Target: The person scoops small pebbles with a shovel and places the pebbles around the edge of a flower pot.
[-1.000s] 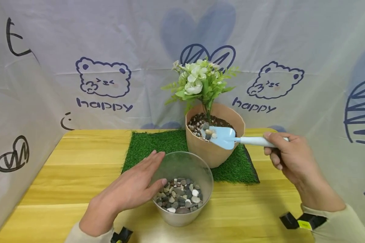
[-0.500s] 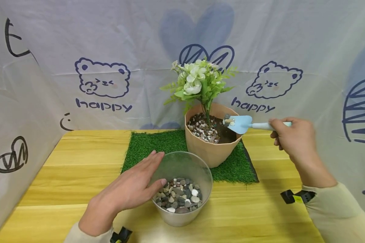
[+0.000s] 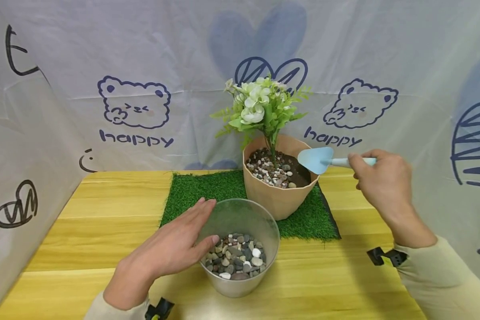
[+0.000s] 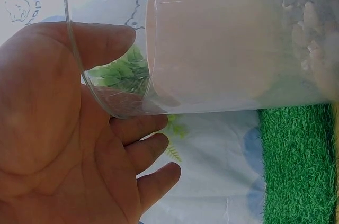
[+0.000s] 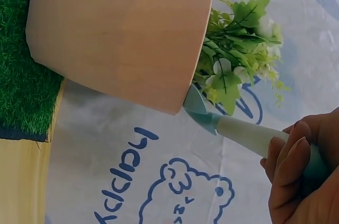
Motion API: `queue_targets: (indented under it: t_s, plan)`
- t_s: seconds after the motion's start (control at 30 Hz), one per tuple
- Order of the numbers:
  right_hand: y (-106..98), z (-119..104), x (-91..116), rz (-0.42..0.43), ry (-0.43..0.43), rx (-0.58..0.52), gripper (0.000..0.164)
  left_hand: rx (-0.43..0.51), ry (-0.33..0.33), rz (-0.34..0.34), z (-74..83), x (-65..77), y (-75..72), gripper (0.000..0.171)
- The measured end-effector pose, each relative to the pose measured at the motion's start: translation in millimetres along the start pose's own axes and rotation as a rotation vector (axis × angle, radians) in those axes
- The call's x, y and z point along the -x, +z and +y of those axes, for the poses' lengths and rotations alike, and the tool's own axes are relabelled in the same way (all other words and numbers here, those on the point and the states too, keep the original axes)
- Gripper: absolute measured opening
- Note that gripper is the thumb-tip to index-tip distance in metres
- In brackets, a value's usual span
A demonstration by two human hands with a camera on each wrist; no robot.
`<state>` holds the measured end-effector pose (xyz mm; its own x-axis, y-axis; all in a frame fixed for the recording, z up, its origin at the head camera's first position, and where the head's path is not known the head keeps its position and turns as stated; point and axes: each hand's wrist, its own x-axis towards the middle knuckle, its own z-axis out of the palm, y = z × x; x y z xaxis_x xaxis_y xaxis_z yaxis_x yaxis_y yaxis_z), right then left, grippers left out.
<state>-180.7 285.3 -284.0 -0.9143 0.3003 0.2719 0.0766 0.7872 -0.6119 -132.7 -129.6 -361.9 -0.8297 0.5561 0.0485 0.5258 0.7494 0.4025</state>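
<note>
My right hand (image 3: 386, 184) grips the pale handle of a light blue hand trowel (image 3: 316, 160). Its blade, bare of pebbles, tilts over the right rim of a tan flowerpot (image 3: 278, 200). Inside the pot, several larger pebbles (image 3: 291, 185) lie on small gravel and dark soil (image 3: 300, 171), beside the stems of a white-flowered plant (image 3: 260, 104). My left hand (image 3: 166, 246) rests at the left rim of a clear plastic bucket (image 3: 240, 286), fingers nearly straight, thumb reaching past the rim. Mixed pebbles (image 3: 236, 258) cover the bucket's bottom. In the right wrist view, the pot wall hides part of the blade (image 5: 198, 110).
Under the pot lies a green turf mat (image 3: 208, 186) on the yellow wooden table (image 3: 116, 191). The bucket stands just in front of the pot, overlapping the mat in the head view. A printed white cloth (image 3: 196, 115) hangs behind and at both sides.
The trowel moved right from the pot's front to its right rim and tipped. Its pebbles have dropped into the pot, onto the gravel and soil. My left hand has stayed in place.
</note>
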Motion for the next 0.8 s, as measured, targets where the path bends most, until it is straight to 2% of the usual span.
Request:
queue_targets:
  t_s: [0.27,0.4,0.5,0.6,0.7,0.8]
  plan:
    - [2,-6,6,0.052,-0.097,0.079,0.050,0.005,-0.008,-0.003,-0.1,-0.2,0.0,0.081]
    - [0,-11,17,0.078,-0.112,0.038,0.045,0.005,-0.007,-0.001,0.0,0.3,0.1,0.080]
    - [-3,-18,31,0.137,-0.153,-0.028,0.034,0.007,-0.008,-0.001,0.2,0.5,0.1,0.081]
    - [-6,-28,50,0.183,-0.251,-0.125,0.018,0.009,-0.008,-0.003,0.5,0.7,-0.4,0.080]
    - [-6,-39,68,0.187,-0.416,-0.220,0.003,0.010,-0.011,-0.004,0.3,0.8,-0.9,0.080]
    - [-3,-49,83,0.132,-0.556,-0.240,0.010,0.013,-0.013,-0.006,-0.1,0.6,-0.9,0.080]
